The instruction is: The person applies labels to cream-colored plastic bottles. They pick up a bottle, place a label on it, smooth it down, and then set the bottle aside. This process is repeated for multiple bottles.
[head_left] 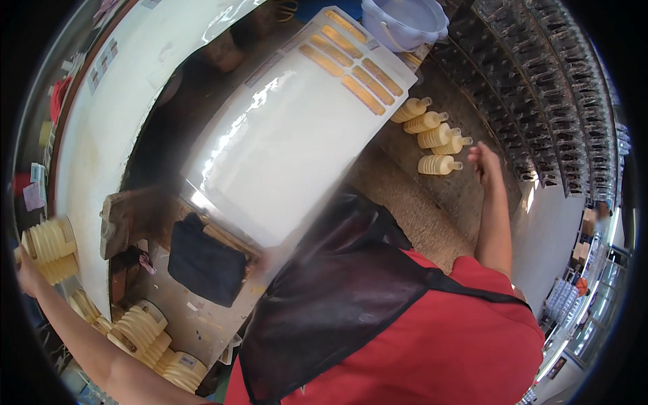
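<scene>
Head view: from where I stood, the left hand [28, 275] touched ribbed cream containers [52, 244], its grip unclear, while the empty right hand [484, 164] hung loosely open near cream bottles [437, 165], probably clustered beside the white table [270, 152] for easy reach.

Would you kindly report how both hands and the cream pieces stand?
Left hand at a ribbed cream piece, grip unclear. Right hand beside clear-tipped cream pieces. White panel between the hands.
</scene>
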{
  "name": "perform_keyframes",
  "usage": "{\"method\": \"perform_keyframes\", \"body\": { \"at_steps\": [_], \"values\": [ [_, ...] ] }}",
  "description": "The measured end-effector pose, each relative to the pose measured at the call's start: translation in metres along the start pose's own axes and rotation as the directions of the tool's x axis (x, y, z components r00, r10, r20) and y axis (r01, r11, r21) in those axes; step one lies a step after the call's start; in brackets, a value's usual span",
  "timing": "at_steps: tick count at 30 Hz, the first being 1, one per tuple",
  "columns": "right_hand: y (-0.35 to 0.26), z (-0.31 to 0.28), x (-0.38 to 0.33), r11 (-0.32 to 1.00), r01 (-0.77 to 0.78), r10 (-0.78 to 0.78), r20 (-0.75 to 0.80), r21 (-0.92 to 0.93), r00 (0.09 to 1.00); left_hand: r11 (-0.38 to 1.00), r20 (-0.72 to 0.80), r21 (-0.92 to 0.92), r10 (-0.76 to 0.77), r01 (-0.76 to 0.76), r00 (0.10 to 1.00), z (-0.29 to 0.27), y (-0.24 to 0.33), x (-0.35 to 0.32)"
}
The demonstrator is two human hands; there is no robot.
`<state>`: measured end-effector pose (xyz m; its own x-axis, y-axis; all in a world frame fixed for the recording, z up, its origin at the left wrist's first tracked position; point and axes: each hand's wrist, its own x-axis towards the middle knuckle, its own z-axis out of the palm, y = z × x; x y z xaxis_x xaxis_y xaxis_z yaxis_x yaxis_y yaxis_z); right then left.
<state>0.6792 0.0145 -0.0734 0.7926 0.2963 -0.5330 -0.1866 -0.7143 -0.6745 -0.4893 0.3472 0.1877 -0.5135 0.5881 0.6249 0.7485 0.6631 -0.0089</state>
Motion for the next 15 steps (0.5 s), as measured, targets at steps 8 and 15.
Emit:
{"method": "perform_keyframes", "body": {
  "at_steps": [8,15],
  "values": [
    [0.12,0.028,0.081,0.669,0.025,-0.133,-0.086,-0.743,0.987,0.754,0.06,-0.655,0.001,0.039,0.998,-0.036,0.017,-0.06],
    [0.184,0.01,0.168,0.65,-0.066,-0.254,-0.299,-0.757,0.92,0.569,0.057,-0.822,0.146,-0.037,0.988,-0.125,0.084,-0.123]
  ]
}}
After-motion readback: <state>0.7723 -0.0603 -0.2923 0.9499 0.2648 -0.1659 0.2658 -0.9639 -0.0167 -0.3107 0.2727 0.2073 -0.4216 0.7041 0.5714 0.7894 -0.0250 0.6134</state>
